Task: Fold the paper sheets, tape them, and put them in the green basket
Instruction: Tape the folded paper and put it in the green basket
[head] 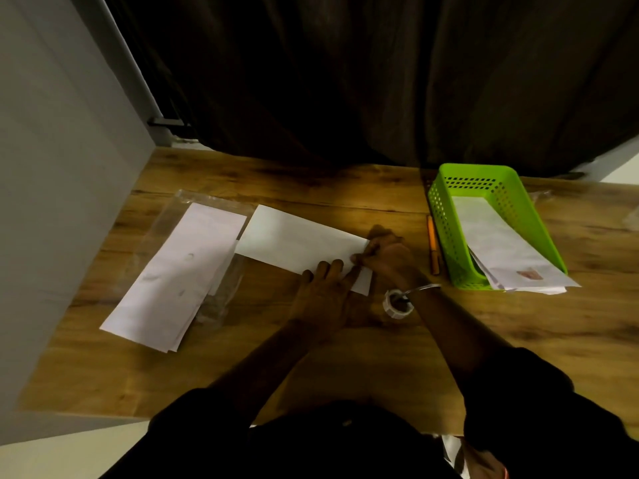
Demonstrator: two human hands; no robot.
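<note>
A folded white paper sheet lies across the middle of the wooden table. My left hand rests on its near right edge with the fingers laid flat. My right hand curls over the sheet's right end and pinches it there. A roll of clear tape sits on the table just below my right wrist. The green basket stands at the right and holds several folded sheets that stick out over its near end.
A stack of white sheets lies at the left on a clear plastic sleeve. An orange pen lies beside the basket's left wall. A dark curtain hangs behind the table; a grey wall borders the left side.
</note>
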